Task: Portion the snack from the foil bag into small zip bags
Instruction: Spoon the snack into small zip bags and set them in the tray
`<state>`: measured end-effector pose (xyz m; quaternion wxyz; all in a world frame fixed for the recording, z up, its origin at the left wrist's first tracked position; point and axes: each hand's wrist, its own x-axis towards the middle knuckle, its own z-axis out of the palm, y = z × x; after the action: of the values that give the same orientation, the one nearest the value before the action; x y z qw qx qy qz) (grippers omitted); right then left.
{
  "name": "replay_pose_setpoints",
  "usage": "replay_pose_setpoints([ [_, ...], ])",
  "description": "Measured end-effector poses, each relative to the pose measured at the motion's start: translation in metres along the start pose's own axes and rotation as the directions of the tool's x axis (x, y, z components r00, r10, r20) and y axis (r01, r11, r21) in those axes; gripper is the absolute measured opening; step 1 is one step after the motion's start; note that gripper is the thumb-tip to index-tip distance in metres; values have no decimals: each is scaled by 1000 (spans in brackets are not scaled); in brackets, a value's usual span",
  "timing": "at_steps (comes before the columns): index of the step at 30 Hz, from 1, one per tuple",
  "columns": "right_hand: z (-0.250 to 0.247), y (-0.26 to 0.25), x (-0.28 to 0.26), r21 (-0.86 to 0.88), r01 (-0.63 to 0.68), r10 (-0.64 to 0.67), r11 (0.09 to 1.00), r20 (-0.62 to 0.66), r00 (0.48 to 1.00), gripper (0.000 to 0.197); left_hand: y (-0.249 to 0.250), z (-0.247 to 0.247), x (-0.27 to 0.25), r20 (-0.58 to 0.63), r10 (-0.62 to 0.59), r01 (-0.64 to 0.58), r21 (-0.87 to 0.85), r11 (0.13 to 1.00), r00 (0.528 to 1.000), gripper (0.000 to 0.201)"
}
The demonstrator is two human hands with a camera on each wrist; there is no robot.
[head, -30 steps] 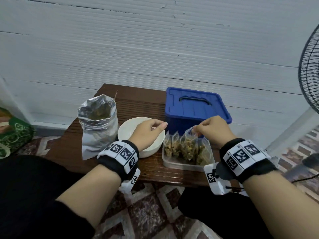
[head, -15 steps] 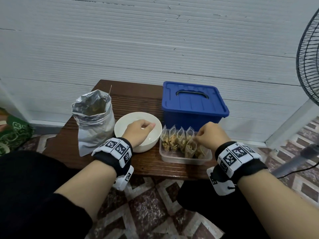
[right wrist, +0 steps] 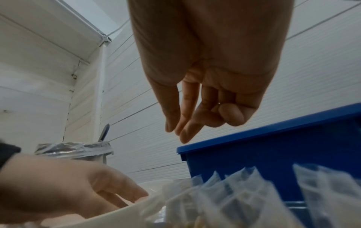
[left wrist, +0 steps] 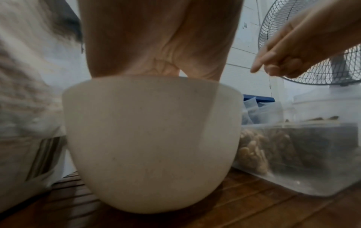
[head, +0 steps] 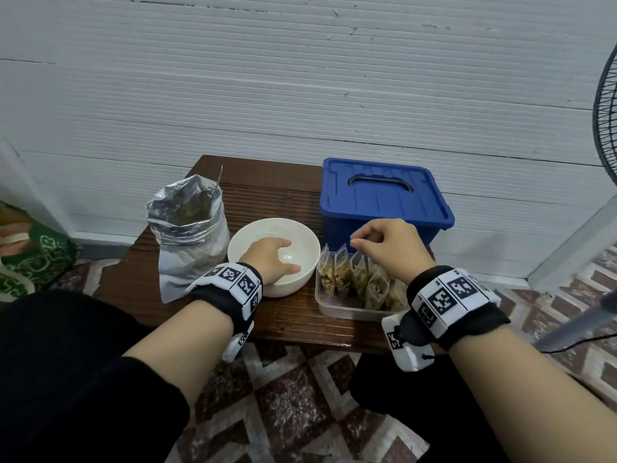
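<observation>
An open foil bag (head: 190,235) stands at the table's left with a spoon handle (head: 217,182) sticking out of it. Beside it is a white bowl (head: 300,235). My left hand (head: 270,259) reaches down into the bowl with fairly straight fingers (right wrist: 125,195); what lies under them is hidden. To the right, a clear tray (head: 334,307) holds several filled small zip bags (head: 347,275) standing upright. Just above those bags hovers my right hand (head: 384,245), its fingers (right wrist: 187,126) loosely curled and holding nothing.
A blue lidded box (head: 380,198) stands behind the tray on the small wooden table (head: 267,182), against a white wall. A standing fan (head: 606,105) is at the right. Green cloth (head: 36,259) lies on the floor at the left.
My right hand set a filled zip bag into the tray, let go and lifted. My left hand moved down into the bowl.
</observation>
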<state>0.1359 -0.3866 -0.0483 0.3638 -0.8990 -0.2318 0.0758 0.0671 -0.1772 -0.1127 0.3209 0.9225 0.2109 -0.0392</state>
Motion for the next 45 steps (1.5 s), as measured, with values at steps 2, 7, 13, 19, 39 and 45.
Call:
replay_pose_setpoints([
  [2,8,-2,-1,67,28,-27,997,-6,1000,3,2,2,5,33,3,-5,63,998,999,73],
  [7,22,-4,1,153,66,-63,986,-22,998,7,4,7,14,74,-34,15,246,969,997,79],
  [13,30,-6,3,221,51,-53,974,0,999,8,7,9,17,-37,1,11,326,945,999,28],
  [19,27,-5,3,248,39,-35,968,-21,999,6,6,8,17,-100,43,-29,142,989,994,14],
  [39,36,-16,-1,337,-13,-10,941,66,998,39,44,-13,1,-468,103,-352,-483,802,878,11],
  [45,41,-15,0,335,9,-23,942,37,999,18,48,-11,1,-468,80,-341,-505,793,880,11],
])
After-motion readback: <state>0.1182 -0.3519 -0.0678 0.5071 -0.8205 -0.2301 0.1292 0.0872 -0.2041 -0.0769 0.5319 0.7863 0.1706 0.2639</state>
